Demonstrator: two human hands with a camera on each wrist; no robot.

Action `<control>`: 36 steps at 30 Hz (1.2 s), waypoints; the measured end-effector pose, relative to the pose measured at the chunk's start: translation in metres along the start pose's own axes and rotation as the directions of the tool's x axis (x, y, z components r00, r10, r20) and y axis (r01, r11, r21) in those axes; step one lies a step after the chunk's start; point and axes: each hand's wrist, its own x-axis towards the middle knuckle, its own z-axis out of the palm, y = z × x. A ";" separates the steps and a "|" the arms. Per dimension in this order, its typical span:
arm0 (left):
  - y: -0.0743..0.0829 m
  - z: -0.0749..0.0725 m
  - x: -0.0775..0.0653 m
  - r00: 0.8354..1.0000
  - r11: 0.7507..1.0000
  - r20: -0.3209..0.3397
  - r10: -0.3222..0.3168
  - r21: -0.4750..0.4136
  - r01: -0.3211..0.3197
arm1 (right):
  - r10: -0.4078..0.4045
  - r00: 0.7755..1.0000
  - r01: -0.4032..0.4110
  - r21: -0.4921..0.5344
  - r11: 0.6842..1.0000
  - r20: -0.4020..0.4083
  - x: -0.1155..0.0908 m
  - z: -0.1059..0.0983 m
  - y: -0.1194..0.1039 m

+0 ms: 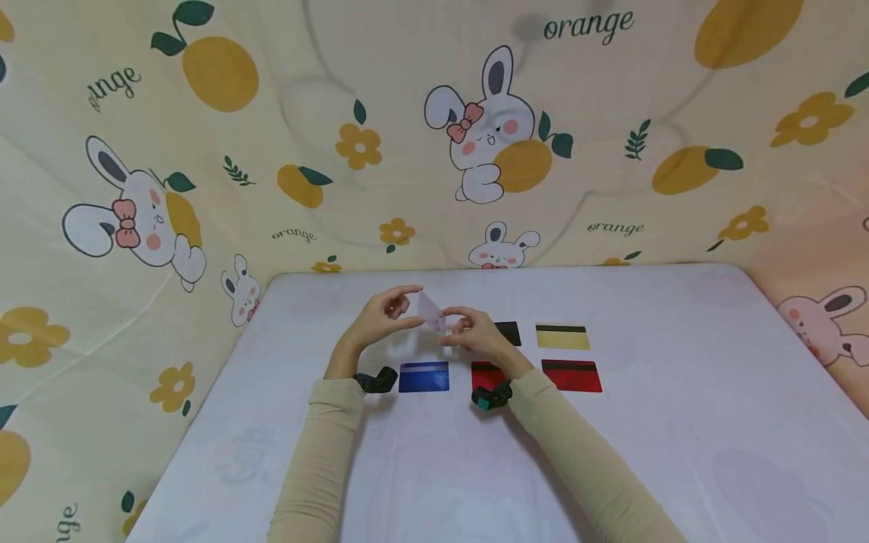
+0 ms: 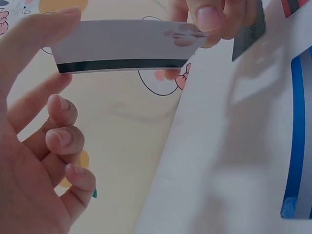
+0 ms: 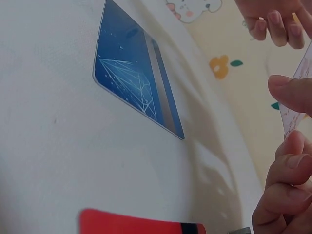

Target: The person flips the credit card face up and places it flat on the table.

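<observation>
A pale card (image 1: 431, 311) with a pinkish print is held up above the table between both hands. My left hand (image 1: 380, 317) pinches one end of it between thumb and index finger, the other fingers loosely bent. At the opposite end, my right hand (image 1: 479, 333) pinches it with thumb and fingertips. In the left wrist view the card (image 2: 122, 46) shows a dark stripe along one long edge and a floral print near the right hand. Below the hands lies a blue card (image 1: 424, 377) with a pale stripe. A black card (image 1: 509, 332) is partly hidden behind the right hand.
A gold card (image 1: 563, 338) with a dark stripe lies at the back right. In front of it is a red card (image 1: 572, 377); another red card (image 1: 483, 372) is partly covered by the right wrist. All lie on a white table (image 1: 679, 422) before a printed cloth backdrop (image 1: 407, 68).
</observation>
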 end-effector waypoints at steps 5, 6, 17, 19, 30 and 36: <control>0.008 -0.002 -0.005 1.000 1.000 0.012 -0.015 0.010 0.014 | -0.012 1.000 0.012 0.001 1.000 -0.008 0.000 0.000 0.001; 0.011 -0.003 -0.006 1.000 1.000 0.016 -0.019 0.012 0.019 | -0.012 1.000 0.012 0.001 1.000 -0.007 0.000 0.000 0.001; 0.000 -0.004 -0.008 0.999 0.999 0.008 -0.043 0.017 0.043 | 0.009 1.000 -0.010 -0.006 1.000 -0.022 -0.001 -0.001 0.001; -0.009 -0.004 -0.006 0.999 0.999 0.006 -0.047 0.022 0.047 | 0.016 0.999 -0.017 -0.005 1.000 -0.027 -0.001 -0.002 0.001; -0.020 -0.006 -0.007 0.998 0.996 -0.003 -0.057 0.072 0.057 | 0.060 0.998 -0.060 -0.001 0.998 -0.013 -0.001 -0.004 -0.002; -0.023 -0.007 -0.008 0.998 0.995 0.008 -0.070 0.078 0.069 | 0.064 0.998 -0.064 -0.026 0.998 -0.004 -0.017 -0.004 -0.024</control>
